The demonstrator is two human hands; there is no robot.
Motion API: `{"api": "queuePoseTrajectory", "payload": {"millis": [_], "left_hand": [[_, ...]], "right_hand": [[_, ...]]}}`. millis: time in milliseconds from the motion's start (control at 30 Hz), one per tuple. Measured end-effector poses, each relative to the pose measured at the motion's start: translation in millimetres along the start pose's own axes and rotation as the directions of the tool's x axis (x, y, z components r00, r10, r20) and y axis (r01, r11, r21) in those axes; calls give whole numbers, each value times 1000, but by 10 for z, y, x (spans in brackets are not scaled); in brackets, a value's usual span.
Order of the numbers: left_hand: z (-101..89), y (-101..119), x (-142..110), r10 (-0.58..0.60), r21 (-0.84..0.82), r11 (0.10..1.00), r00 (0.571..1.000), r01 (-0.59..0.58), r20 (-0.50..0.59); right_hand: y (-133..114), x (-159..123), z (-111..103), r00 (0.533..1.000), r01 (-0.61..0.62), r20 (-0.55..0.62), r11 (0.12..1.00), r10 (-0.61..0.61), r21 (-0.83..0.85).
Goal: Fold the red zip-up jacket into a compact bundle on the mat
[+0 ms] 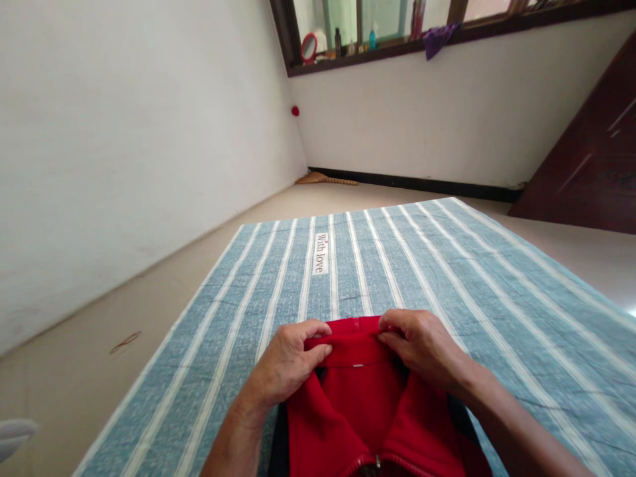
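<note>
A red zip-up jacket (368, 404) with dark sides lies at the near edge of the view, its collar pointing away from me. My left hand (293, 358) pinches the left end of the collar between thumb and fingers. At the collar's right end, my right hand (422, 341) grips the fabric in the same way. Between the hands the collar band is stretched fairly straight. Its zip pull shows at the bottom, and the lower part of the jacket is out of view.
Beneath the jacket is a table with a blue and white striped cloth (342, 291) marked "With love". A broom (325, 178) lies on the floor by the far wall. On the window sill are a red-framed mirror (309, 48), bottles and a purple cloth (438, 41). A dark red door (586, 146) stands right.
</note>
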State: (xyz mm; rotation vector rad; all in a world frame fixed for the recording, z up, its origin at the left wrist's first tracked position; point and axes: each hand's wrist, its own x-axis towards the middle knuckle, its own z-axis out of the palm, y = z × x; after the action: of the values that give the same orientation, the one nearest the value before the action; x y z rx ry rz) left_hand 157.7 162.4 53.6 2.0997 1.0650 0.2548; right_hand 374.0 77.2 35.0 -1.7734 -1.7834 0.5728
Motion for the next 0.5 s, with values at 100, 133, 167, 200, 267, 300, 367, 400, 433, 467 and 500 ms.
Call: {"api": "queuePoseTrajectory", "payload": {"millis": [100,133,167,200,267,300,367,400,433,467,500], "left_hand": [[8,45,0,14,57,998,999,-13,-31],[13,63,0,16,69,998,999,-13,-46],[18,79,1,16,79,997,998,-11,-60],[25,93,2,16,89,996,997,-10,-74],[43,113,6,13,121,993,996,-2,-88],[53,116,9,12,142,990,996,0,-89],[72,112,15,11,183,983,996,5,-86],[80,106,17,9,198,980,996,8,-86],[87,98,16,10,208,978,996,8,-85],[92,90,13,12,211,977,996,7,-86],[96,85,7,15,194,981,996,3,-92]], "right_hand": [[-7,-3,9,1000,-8,2,1000,8,-24],[-7,-4,12,1000,-11,0,999,11,-33],[-8,-4,15,1000,-13,-4,999,13,-43],[-8,-3,18,1000,-15,-7,999,15,-52],[-10,-2,23,1000,-22,-11,998,21,-66],[-12,-2,25,1000,-27,-14,997,26,-71],[-17,0,28,999,-39,-14,996,38,-77],[-19,0,30,999,-44,-14,996,43,-79],[-21,1,31,999,-48,-15,996,47,-82],[-23,1,32,999,-51,-13,995,50,-83],[-24,1,33,999,-54,-10,995,53,-83]]}}
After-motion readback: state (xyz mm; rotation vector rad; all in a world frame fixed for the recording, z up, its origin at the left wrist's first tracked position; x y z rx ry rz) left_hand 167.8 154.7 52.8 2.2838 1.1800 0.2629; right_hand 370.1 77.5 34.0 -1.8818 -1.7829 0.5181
